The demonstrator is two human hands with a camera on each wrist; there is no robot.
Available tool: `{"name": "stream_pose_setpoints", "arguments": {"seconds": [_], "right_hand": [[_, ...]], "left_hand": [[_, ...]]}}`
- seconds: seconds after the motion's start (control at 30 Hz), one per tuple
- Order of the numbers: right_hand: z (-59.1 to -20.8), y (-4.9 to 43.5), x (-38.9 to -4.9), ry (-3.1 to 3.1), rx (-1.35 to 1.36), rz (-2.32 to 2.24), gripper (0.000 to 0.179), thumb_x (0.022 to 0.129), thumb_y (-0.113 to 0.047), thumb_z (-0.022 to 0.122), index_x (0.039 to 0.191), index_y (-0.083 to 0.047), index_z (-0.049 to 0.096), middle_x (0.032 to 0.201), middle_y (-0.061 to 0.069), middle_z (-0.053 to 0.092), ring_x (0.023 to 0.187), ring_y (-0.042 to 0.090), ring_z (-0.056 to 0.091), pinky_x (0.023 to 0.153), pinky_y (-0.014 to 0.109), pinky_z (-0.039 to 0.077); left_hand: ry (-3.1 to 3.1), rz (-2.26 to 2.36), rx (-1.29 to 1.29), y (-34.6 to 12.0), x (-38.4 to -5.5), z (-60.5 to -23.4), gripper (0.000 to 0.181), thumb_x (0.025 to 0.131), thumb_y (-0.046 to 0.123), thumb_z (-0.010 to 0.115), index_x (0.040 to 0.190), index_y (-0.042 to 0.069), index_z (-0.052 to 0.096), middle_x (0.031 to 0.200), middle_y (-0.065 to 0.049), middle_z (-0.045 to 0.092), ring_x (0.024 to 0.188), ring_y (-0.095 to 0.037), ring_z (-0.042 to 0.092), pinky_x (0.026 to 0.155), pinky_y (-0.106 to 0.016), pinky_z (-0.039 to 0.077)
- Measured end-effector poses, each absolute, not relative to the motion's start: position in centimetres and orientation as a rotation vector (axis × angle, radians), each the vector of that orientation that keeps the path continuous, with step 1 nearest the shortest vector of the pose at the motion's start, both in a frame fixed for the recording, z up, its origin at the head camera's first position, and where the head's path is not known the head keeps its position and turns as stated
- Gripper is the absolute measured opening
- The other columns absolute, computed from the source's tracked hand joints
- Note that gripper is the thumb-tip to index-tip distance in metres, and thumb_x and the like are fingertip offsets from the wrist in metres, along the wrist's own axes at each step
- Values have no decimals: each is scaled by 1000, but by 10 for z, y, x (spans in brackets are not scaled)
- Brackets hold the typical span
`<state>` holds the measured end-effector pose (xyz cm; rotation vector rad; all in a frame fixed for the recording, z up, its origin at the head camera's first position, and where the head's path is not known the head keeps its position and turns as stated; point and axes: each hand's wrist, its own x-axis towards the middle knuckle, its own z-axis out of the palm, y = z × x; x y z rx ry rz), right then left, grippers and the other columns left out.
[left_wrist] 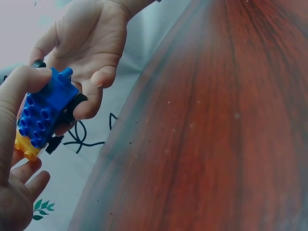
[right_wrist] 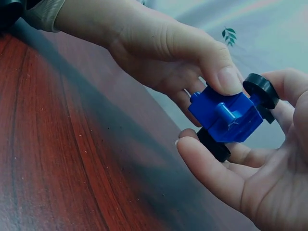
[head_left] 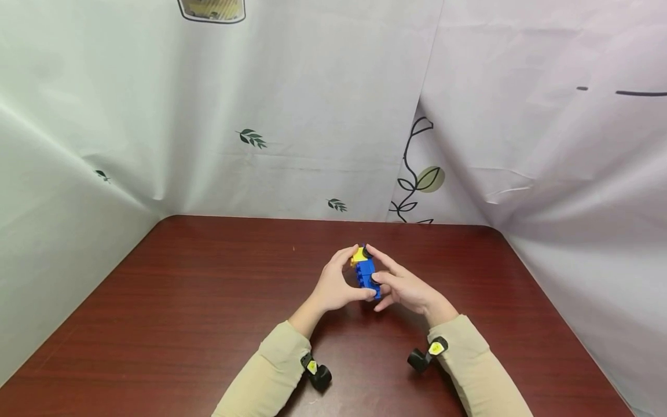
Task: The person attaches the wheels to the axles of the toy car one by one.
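A toy car of blue and yellow building blocks (head_left: 366, 272) with black wheels is held in the air over the table, between both hands. My left hand (head_left: 335, 284) grips it lengthwise, thumb on the blue end and fingers at the yellow end. My right hand (head_left: 409, 289) holds its wheeled side, fingers and thumb at the wheels. In the left wrist view, studs show on the blue blocks (left_wrist: 38, 118), with the yellow block (left_wrist: 26, 146) below. The right wrist view shows a peg on the blue end (right_wrist: 226, 115), a black wheel (right_wrist: 261, 90) and another wheel (right_wrist: 214, 145).
The dark red wooden table (head_left: 208, 301) extends around both arms. A pale curtain (head_left: 312, 104) with leaf prints hangs behind it and along its sides. Black cameras are strapped to both sleeves, a left one (head_left: 319, 376) and a right one (head_left: 419, 359).
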<state>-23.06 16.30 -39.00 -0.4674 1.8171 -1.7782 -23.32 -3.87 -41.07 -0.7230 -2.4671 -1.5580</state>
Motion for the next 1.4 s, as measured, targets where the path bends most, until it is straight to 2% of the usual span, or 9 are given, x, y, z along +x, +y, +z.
{"name": "stream_pose_setpoints", "arguments": {"seconds": [0.23, 0.53, 0.87, 1.0, 1.13, 1.3, 1.4], "right_hand": [[-388, 165, -230, 1810, -522, -1799, 65, 99, -24, 50, 150, -40, 13, 120, 16, 53, 84, 23, 68, 71, 42, 58], [-387, 166, -228, 1801, -532, -1821, 69, 98, -23, 50, 150, -44, 9, 125, 20, 52, 84, 28, 67, 71, 43, 58], [-393, 165, -231, 1767, -647, -1875, 71, 99, -14, 47, 152, -36, 4, 112, 14, 60, 81, 27, 68, 67, 42, 58], [-396, 166, -233, 1770, -638, -1887, 74, 99, -12, 47, 150, -44, 4, 110, 15, 60, 82, 25, 69, 68, 44, 58], [-397, 166, -234, 1797, -573, -1881, 74, 99, -17, 49, 147, -49, 3, 119, 21, 58, 90, 28, 69, 73, 49, 56], [-395, 165, -235, 1949, -500, -1840, 67, 98, -30, 51, 150, -41, 10, 128, 26, 50, 94, 26, 69, 81, 49, 55], [-393, 166, -235, 2067, -507, -1809, 67, 96, -30, 54, 151, -31, 16, 132, 27, 47, 96, 24, 67, 82, 46, 55]], "left_hand": [[-2444, -1546, -732, -38, -233, -409, 97, 63, 33, 87, 144, 7, 39, 141, -6, 45, 119, -23, 52, 97, -41, 48], [-2443, -1528, -721, -38, -233, -409, 97, 64, 35, 87, 144, 9, 39, 141, -6, 45, 118, -23, 51, 95, -42, 49], [-2453, -1523, -690, -38, -233, -408, 96, 64, 36, 86, 144, 10, 40, 141, -5, 45, 117, -21, 51, 93, -41, 48], [-2460, -1521, -690, -39, -233, -409, 97, 65, 38, 86, 144, 10, 39, 143, -6, 44, 118, -22, 50, 94, -43, 48], [-2464, -1533, -672, -40, -234, -409, 97, 66, 40, 84, 145, 9, 37, 144, -8, 42, 123, -25, 48, 97, -47, 46], [-2475, -1562, -602, -41, -235, -410, 97, 68, 42, 83, 146, 9, 36, 146, -8, 41, 127, -27, 46, 100, -47, 44], [-2468, -1602, -555, -41, -236, -410, 98, 69, 45, 82, 146, 7, 36, 145, -10, 41, 126, -29, 47, 100, -47, 45]]}}
